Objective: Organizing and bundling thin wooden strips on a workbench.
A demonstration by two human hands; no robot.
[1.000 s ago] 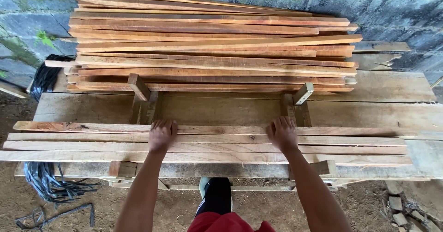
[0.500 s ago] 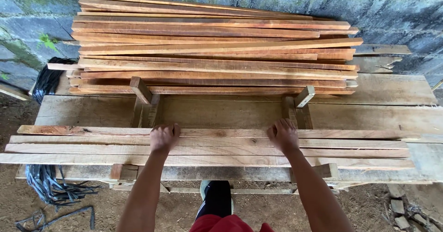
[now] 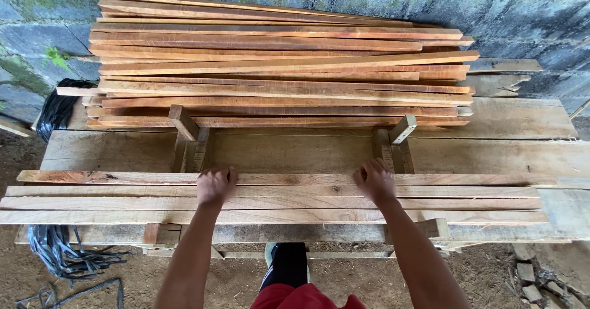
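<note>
Several long wooden slats (image 3: 289, 197) lie side by side across a rough plank bench (image 3: 307, 152), resting on two small wooden stands. My left hand (image 3: 215, 185) curls its fingers over the far edge of the farthest slat (image 3: 289, 178), left of centre. In the same way my right hand (image 3: 375, 180) hooks over that slat's far edge, right of centre. Both hands press on the row of slats.
A tall stack of reddish slats (image 3: 276, 63) fills the back of the bench against a grey block wall (image 3: 522, 14). Black strapping (image 3: 61, 253) lies on the dirt floor at left, stones (image 3: 528, 278) at right. My foot (image 3: 286, 257) stands under the bench.
Both hands stay on the farthest slat. The row of slats has shifted slightly toward me and their ends look more even.
</note>
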